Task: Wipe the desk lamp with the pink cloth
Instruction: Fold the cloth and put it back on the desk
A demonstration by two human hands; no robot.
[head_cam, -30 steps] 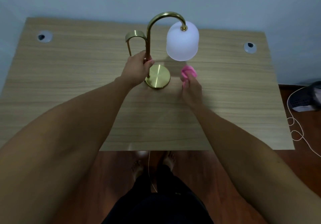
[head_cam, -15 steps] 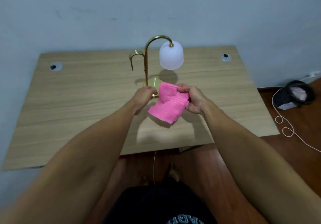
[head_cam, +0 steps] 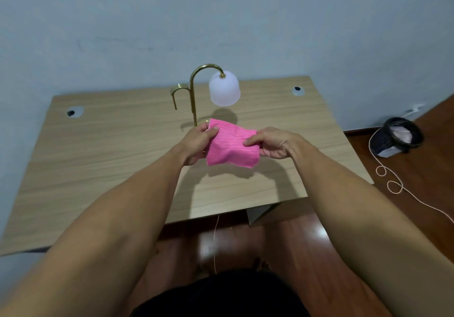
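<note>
The desk lamp (head_cam: 194, 95) stands at the back middle of the wooden desk (head_cam: 110, 149). It has a curved gold stem and a white frosted shade (head_cam: 224, 90) hanging on the right. In front of it, the pink cloth (head_cam: 232, 147) is spread flat in the air above the desk. My left hand (head_cam: 196, 142) pinches its left edge and my right hand (head_cam: 272, 143) pinches its right edge. The cloth hides most of the lamp's gold base.
Two round cable grommets sit in the desk's back corners, one on the left (head_cam: 73, 112), one on the right (head_cam: 297, 90). A dark mesh bin (head_cam: 396, 136) lies on the wooden floor at right, with a looping cord (head_cam: 390, 184) beside it.
My left hand let go of the lamp stem and took the cloth's left edge. Both hands pulled back toward me, and the bunched cloth is now spread open between them.
</note>
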